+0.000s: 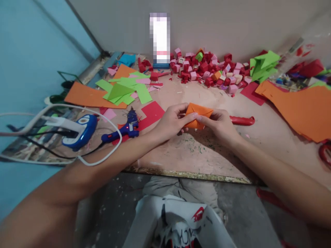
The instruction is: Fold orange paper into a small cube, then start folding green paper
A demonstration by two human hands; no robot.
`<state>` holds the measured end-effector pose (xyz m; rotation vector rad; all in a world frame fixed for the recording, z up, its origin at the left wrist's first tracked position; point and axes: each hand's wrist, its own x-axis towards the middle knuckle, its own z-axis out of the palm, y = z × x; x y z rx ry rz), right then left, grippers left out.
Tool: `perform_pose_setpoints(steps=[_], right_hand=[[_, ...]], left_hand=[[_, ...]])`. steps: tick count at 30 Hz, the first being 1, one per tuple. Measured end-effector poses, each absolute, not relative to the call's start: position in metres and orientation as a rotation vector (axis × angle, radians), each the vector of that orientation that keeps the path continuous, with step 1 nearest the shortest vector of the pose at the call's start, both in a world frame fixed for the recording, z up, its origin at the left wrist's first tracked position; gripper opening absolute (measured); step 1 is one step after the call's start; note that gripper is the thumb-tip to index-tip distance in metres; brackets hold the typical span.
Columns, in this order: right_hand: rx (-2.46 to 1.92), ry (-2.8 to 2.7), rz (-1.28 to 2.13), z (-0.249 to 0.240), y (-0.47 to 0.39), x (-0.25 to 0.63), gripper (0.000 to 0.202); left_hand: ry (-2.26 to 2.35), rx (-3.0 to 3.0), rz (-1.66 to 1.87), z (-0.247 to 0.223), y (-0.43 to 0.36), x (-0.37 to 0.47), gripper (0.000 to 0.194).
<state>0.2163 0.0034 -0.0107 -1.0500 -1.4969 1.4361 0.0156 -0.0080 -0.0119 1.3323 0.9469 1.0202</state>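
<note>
A small folded orange paper (198,112) with crease lines is held up between both hands over the middle of the table. My left hand (176,120) grips its left side, thumb on the front face and fingers behind. On the right side, my right hand (216,122) pinches it with the thumb near the centre. Both thumbs almost meet. A red handle (243,120) sticks out just beyond my right hand. Left of my left hand lie a red paper sheet (153,113) and a blue glue gun (126,129) with a small red light.
Many red and pink paper cubes (204,70) are heaped against the wall. Green strips (120,90) lie at the left, orange sheets (307,110) at the right. A blue-and-white power strip (82,132) with cables sits at the left, and red scissors (324,153) at the right edge.
</note>
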Motion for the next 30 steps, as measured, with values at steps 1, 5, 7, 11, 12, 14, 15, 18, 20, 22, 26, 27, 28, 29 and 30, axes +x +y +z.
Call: perform_pose_setpoints(steps=[1,5,7,11,12,14,15,18,20,22,26,27,28,29,30], right_hand=[[-1.057,-1.488,1.44,-0.012,0.003,0.216,0.031],[-1.045,-1.416,1.482,-0.01,0.0,0.216,0.036],[-1.016,-1.388,1.558,-0.008,-0.002,0.215,0.041],[-0.957,-1.376,1.564,-0.007,-0.005,0.212,0.044],[-0.965,-1.377,1.554,-0.008,-0.005,0.211,0.044],[-0.983,-1.393,1.511,-0.009,-0.003,0.211,0.042],[-0.982,-1.417,1.509,-0.01,-0.002,0.211,0.042],[-0.962,-1.446,1.483,-0.012,0.001,0.209,0.051],[-0.959,-1.47,1.468,-0.012,0.002,0.208,0.054],[-0.964,-1.483,1.463,-0.012,0.001,0.207,0.056],[-0.963,-1.521,1.459,-0.011,0.0,0.207,0.054],[-0.961,-1.522,1.462,-0.011,0.0,0.208,0.053],[-0.957,-1.511,1.466,-0.01,-0.001,0.209,0.052],[-0.952,-1.487,1.469,-0.011,-0.001,0.209,0.051],[-0.948,-1.455,1.466,-0.011,-0.001,0.21,0.049]], left_hand=[[0.936,1.34,1.029,-0.012,-0.008,0.015,0.027],[0.935,1.349,1.07,-0.011,-0.006,0.013,0.035],[0.949,1.352,1.063,-0.011,-0.006,0.013,0.039],[0.974,1.341,1.075,-0.01,-0.005,0.013,0.041],[0.978,1.344,1.085,-0.01,-0.005,0.013,0.041],[0.952,1.347,1.1,-0.01,-0.005,0.014,0.042],[0.938,1.354,1.115,-0.01,-0.004,0.014,0.041],[0.884,1.404,1.19,-0.012,-0.001,0.015,0.039],[0.877,1.395,1.179,-0.014,0.001,0.014,0.043],[0.888,1.378,1.143,-0.017,0.003,0.014,0.049],[0.912,1.373,1.095,-0.018,0.002,0.013,0.052],[0.916,1.376,1.098,-0.018,0.001,0.013,0.051],[0.92,1.38,1.106,-0.017,0.001,0.013,0.05],[0.923,1.383,1.115,-0.016,0.0,0.013,0.048],[0.929,1.387,1.121,-0.014,0.0,0.013,0.047]])
